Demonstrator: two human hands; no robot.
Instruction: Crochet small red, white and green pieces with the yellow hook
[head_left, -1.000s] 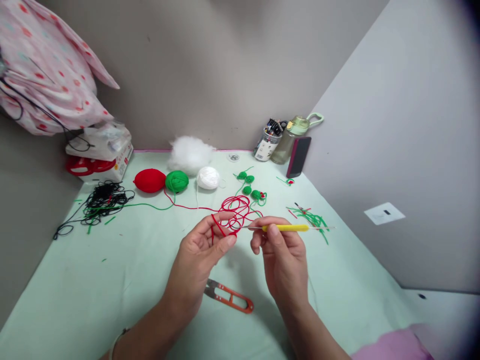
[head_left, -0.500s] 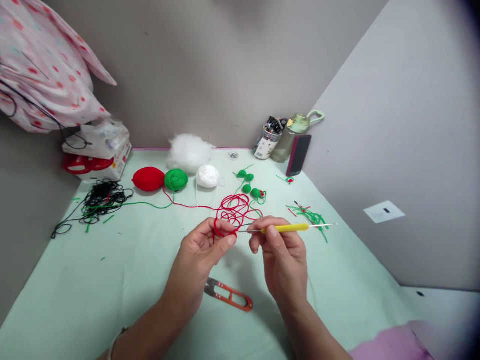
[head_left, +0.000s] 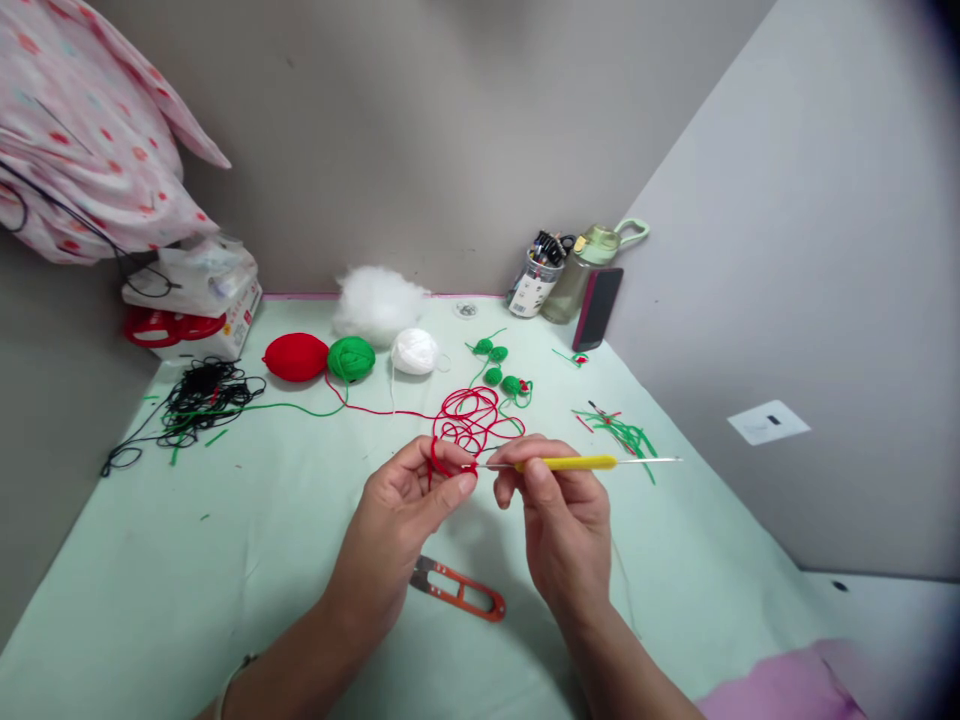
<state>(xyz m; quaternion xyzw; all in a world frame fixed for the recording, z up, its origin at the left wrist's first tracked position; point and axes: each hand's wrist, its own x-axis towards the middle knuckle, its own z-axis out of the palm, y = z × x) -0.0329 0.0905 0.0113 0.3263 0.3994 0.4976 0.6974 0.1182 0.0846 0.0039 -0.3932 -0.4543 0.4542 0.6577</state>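
My left hand (head_left: 401, 515) pinches a small bit of red yarn (head_left: 472, 468) between thumb and fingertips, with a strand looped over the index finger. In my right hand (head_left: 564, 520) is a crochet hook with a yellow handle (head_left: 574, 463), lying level. Its thin metal tip meets the red yarn at my left fingertips; the other metal end points right. Loose coils of red yarn (head_left: 472, 415) lie just beyond my hands. Below them on the cloth rest orange thread snips (head_left: 461, 590), their blades partly behind my left wrist.
Red (head_left: 296, 357), green (head_left: 352, 359) and white yarn balls (head_left: 415, 352) stand at the back, before white stuffing (head_left: 381, 305). Black yarn (head_left: 210, 400) tangles at left. Small green crocheted balls (head_left: 493, 376) and cut green strands (head_left: 622, 430) lie right. A phone (head_left: 598, 310) leans near a bottle (head_left: 570, 285).
My right hand has shifted slightly left with the crochet hook, bringing its tip closer into the red yarn. My left hand stays nearly where it was.
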